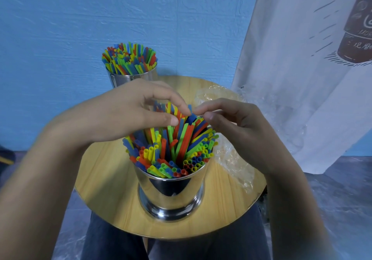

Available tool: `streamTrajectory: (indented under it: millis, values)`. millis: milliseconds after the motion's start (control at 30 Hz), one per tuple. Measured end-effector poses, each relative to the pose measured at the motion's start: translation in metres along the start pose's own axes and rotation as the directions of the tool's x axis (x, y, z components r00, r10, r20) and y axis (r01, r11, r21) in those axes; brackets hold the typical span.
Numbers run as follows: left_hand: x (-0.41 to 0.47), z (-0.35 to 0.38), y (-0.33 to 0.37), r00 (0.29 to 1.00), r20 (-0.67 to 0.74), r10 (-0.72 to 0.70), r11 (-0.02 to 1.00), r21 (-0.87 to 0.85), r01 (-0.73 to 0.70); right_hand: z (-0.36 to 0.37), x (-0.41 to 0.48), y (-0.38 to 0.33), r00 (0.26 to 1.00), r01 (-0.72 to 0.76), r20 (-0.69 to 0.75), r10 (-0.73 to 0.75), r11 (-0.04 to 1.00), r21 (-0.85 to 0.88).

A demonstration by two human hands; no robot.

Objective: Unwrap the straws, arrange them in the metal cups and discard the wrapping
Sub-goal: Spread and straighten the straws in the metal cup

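Up close, the shiny round metal cup (172, 191) packed with red, blue, green and yellow plastic straws (171, 149) stands near the front edge of the round wooden table (104, 179). A second metal cup of straws (130, 68) sits at the far edge, against the blue textured wall (80, 18). Crumpled clear plastic wrapping (231, 159) lies on the right side. The left hand (124, 113) and right hand (237, 127) hover over the near straws — fingers loosely curled, tips touching straw ends, nothing gripped. Bare tabletop remains at the left.

red, blue, green, yellow straws (171, 149); shiny silver cup (171, 191); wood-grain table (104, 175).
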State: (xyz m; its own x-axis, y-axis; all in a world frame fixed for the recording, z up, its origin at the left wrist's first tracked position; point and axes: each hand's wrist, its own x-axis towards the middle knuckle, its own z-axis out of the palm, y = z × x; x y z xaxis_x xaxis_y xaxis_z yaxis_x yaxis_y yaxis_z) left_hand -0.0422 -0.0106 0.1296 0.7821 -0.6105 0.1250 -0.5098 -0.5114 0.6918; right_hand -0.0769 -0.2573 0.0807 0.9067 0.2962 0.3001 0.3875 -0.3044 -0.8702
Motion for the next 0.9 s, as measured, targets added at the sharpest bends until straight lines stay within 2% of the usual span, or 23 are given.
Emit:
streamTrajectory:
  millis: [267, 533, 633, 700, 800, 900]
  values:
    - [0.003, 0.000, -0.001, 1.000, 0.002, -0.021, 1.000, 0.008, 0.021, 0.000, -0.002, 0.004, 1.000, -0.008, 0.005, 0.008, 1.000, -0.005]
    - [0.002, -0.003, -0.004, 0.999, -0.044, -0.014, 0.996, -0.084, 0.010, 0.001, -0.002, 0.004, 1.000, -0.015, 0.004, 0.015, 1.000, -0.007]
    - [0.002, -0.005, -0.005, 0.980, -0.197, 0.005, 0.979, -0.198, -0.044, 0.002, -0.003, 0.003, 1.000, -0.011, -0.017, 0.011, 1.000, -0.006]
    - [0.002, -0.007, -0.002, 0.941, -0.337, 0.016, 0.958, -0.264, -0.110, 0.003, -0.003, 0.001, 1.000, -0.002, -0.026, 0.002, 1.000, -0.008]
    - [0.003, -0.010, 0.003, 0.851, -0.525, 0.016, 0.914, -0.338, -0.226, 0.005, -0.003, -0.003, 0.999, 0.013, -0.035, -0.012, 1.000, 0.006]
    - [0.004, -0.014, 0.004, 0.726, -0.682, -0.088, 0.834, -0.450, -0.321, 0.009, -0.003, -0.008, 0.999, 0.033, -0.037, -0.032, 0.998, 0.046]
